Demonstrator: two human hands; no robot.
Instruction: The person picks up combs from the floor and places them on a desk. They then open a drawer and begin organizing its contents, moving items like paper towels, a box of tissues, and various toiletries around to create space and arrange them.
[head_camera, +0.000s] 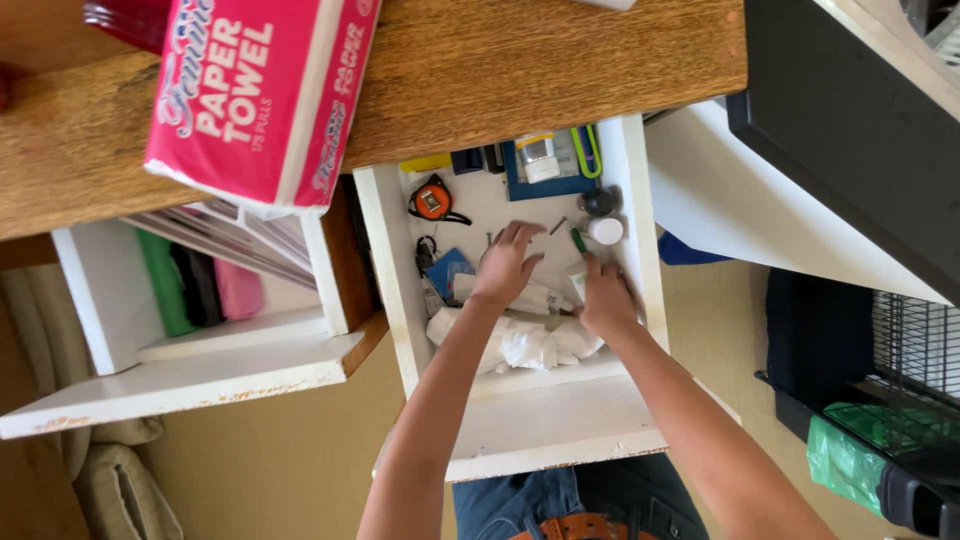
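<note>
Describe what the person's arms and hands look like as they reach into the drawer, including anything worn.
Both forearms are bare, with no sleeves in view. The left hand and right hand wear no gloves, and no watch, bracelet or ring shows. At the bottom edge, blue jeans and a brown belt are visible.

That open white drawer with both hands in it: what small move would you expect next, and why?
Probably the right hand closes on the small white tube it touches by the drawer wall and lifts it. Its fingers already rest there, while the left hand lies spread over the blue packet and crumpled white paper, gripping nothing.
</note>
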